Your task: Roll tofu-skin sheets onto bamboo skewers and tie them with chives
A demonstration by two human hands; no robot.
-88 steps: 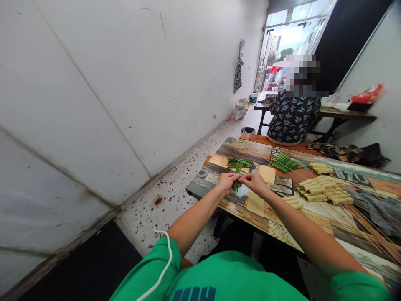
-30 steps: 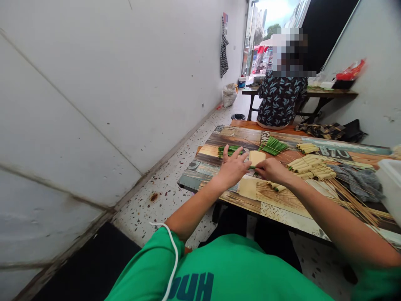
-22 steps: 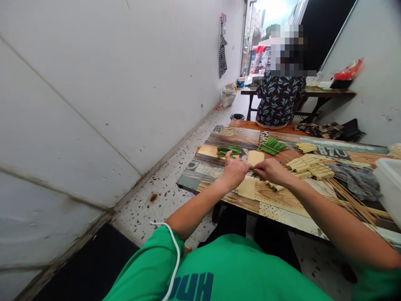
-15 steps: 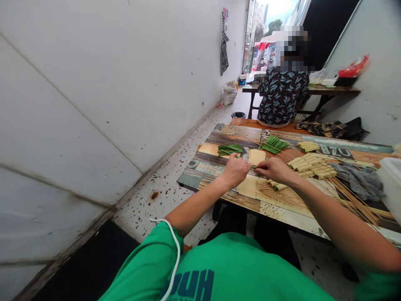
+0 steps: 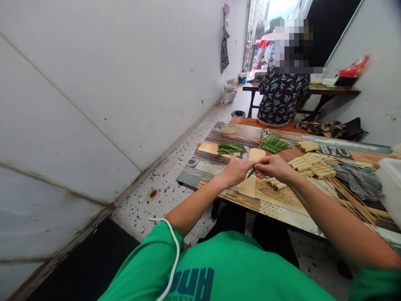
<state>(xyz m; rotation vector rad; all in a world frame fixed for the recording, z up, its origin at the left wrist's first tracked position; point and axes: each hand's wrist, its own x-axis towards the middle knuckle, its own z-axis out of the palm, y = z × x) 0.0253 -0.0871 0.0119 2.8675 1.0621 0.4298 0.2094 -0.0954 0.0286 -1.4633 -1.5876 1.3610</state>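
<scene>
Nearest to me, my left hand (image 5: 237, 169) and right hand (image 5: 272, 166) meet above the near-left part of the table (image 5: 282, 205), fingertips almost touching. Both are closed in a pinch on one green leaf strip (image 5: 250, 172), which hangs slanting down between them, just over the pale square sheet (image 5: 248, 188) lying near the table's near edge. The strip is thin and held only at its upper end, so I judge it could slip free or tear if the two pinches pull apart unevenly; if it drops, it could land off the near edge onto the floor.

Just right of my right hand lie two small rolled pieces (image 5: 275, 183); a careless wrist could nudge them. A second pale square sheet (image 5: 256, 154) lies just beyond my hands. Further on sit the pile of finished rolls (image 5: 310, 166) and a spread of thin sticks (image 5: 354, 202) toward the right edge, easy to snag with my forearm. At the far left edge lie a bundle of cut leaf strips (image 5: 229, 148) and a fanned bundle (image 5: 274, 144). Beyond the table, another person (image 5: 283, 98) sits with their back to me.
</scene>
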